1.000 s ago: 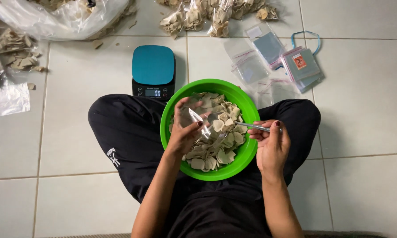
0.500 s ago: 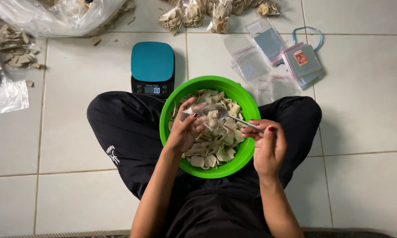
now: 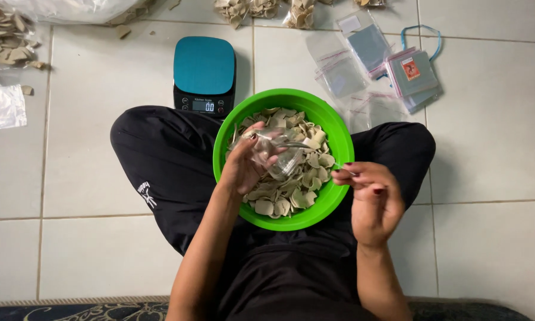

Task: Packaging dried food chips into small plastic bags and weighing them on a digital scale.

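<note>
A person sits cross-legged on a tiled floor with a green bowl resting in the lap, filled with pale, beige chips. The left hand hovers over the bowl's middle, its fingers curled closed around a small clear plastic bag, which sits just above the chips with its mouth facing the right side. The right hand is at the bowl's right rim, fingers pinched closed on the handle of a metal spoon; the spoon's shaft runs leftward over the chips and its far end meets the bag held by the left hand. So the bag lies between the two hands, gripped by the left and touched by the spoon from the right.

Just beyond the bowl, on the floor, stands a kitchen scale with a teal top and a lit display. To its right lies a scatter of empty clear zip bags, with a stack of them farther right. More chips lie along the top edge and at the upper left.
</note>
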